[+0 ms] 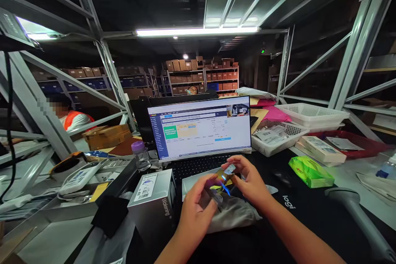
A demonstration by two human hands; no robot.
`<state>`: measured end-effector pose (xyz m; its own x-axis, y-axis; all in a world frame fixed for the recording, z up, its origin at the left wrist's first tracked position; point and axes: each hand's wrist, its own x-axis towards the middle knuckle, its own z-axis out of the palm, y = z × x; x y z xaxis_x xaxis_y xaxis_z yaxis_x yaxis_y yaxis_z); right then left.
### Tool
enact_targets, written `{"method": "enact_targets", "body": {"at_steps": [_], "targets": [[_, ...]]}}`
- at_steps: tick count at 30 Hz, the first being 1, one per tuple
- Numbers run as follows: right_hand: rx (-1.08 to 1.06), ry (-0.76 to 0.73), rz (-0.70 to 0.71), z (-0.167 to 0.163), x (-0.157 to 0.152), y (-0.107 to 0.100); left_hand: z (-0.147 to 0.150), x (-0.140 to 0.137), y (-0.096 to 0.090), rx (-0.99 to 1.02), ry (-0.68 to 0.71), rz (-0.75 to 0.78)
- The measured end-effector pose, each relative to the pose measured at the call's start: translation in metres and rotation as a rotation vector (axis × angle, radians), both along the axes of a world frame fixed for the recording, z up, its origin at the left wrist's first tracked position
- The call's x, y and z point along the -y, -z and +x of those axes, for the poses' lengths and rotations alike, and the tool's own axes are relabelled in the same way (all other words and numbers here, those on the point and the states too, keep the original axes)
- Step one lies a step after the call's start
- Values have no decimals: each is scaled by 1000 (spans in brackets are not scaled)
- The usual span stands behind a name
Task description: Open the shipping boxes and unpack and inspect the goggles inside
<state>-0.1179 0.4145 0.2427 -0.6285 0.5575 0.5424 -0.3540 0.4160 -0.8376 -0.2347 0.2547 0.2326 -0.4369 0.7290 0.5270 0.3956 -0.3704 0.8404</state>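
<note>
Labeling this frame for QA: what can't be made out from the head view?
- Small item between both hands: too small, partly covered by the right hand and left hand.
- Laptop screen text: too small to read.
- Grey bag: contents hidden; hands overlap it.
- Barcode scanner: cut off by the lower right edge.
- Person at left: partly behind the rack beams.

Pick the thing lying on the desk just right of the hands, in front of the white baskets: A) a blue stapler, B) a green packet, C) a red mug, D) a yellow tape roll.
B: a green packet lies on the dark desk, right of the right hand and below the white baskets.
</note>
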Motion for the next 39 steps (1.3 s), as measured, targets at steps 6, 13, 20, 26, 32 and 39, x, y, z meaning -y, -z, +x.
{"method": "enact_targets", "body": {"at_steps": [6,13,20,26,32,39], "targets": [[152,-235,264,16,-8,-16,-2,6,-5,-61,-65,-29],[198,-87,74,15,-25,-13,-12,3,-9,254,53,-18],[115,390,94,10,-38,-8,-19,4,-10,202,12,10],[107,46,444,29,-2,-21,-9,2,-8,-279,-88,7],[177,283,791,31,-16,-22,-2,7,-14,-574,-142,61],[257,655,746,48,-54,-30,-12,7,-10,-514,-285,47]]}}
